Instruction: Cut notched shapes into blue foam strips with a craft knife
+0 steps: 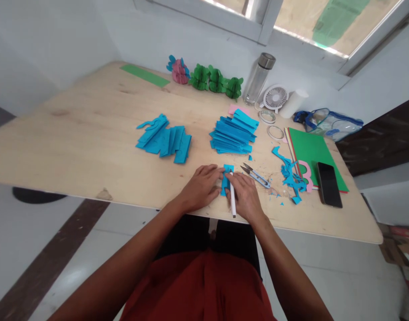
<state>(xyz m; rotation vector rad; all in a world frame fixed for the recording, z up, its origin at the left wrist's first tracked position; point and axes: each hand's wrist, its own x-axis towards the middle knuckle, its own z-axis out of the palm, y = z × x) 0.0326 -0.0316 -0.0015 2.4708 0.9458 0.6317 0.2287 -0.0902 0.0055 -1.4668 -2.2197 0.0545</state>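
Note:
Near the table's front edge lies a small blue paper strip (227, 168), partly hidden by my fingers. My left hand (203, 187) lies over its left side, fingers stretched out and pressing it to the table. A white pen (233, 200) is in my right hand (246, 194), closed around it, with the tip down at the paper. Just right of that hand are thread snips (256, 175) with dark blades. Beyond the hands sits a fanned stack of folded blue paper (233, 133); a second group of blue folded pieces (166, 140) lies to the left.
Blue paper scraps (289, 171), a pink paper cutout (305, 174), a phone (329, 185) and green sheets (313, 149) lie on the right. Along the wall stand green paper ornaments (216, 80), a glass bottle (259, 78) and a small fan (275, 97). Tape rolls (267, 117) lie before the fan.

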